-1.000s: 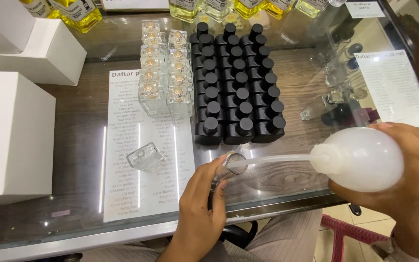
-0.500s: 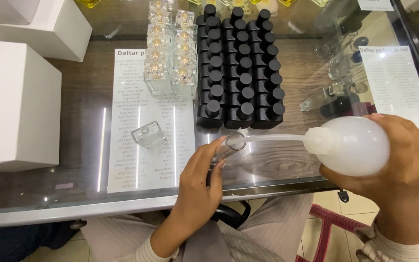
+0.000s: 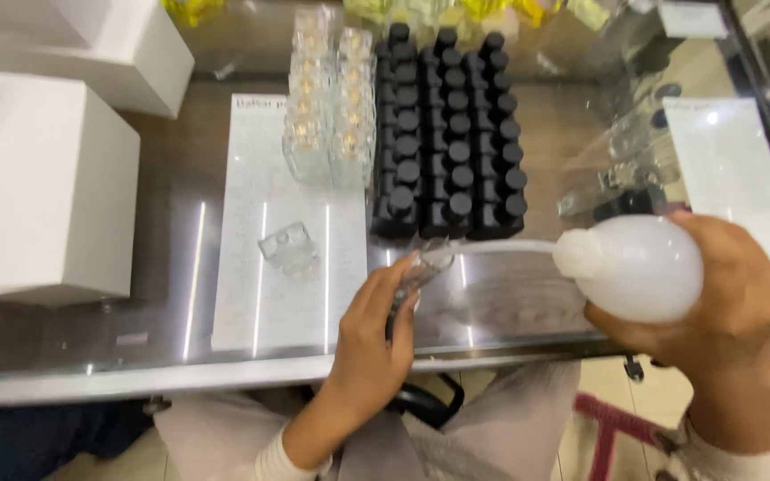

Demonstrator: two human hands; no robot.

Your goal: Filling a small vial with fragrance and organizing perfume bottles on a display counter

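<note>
My left hand is closed around a small clear glass bottle held over the glass counter's front edge. My right hand grips a white squeeze bottle lying sideways. Its thin spout tube reaches left to the small bottle's mouth. A single clear glass bottle lies on a printed white sheet just left of my left hand.
Rows of black-capped bottles stand behind my hands, with clear empty glass bottles to their left. White boxes sit at the far left. Another printed sheet lies at the right under glass.
The view has shifted slightly. The squeeze bottle's tube again reaches the small bottle's mouth. Both hands keep their hold.
</note>
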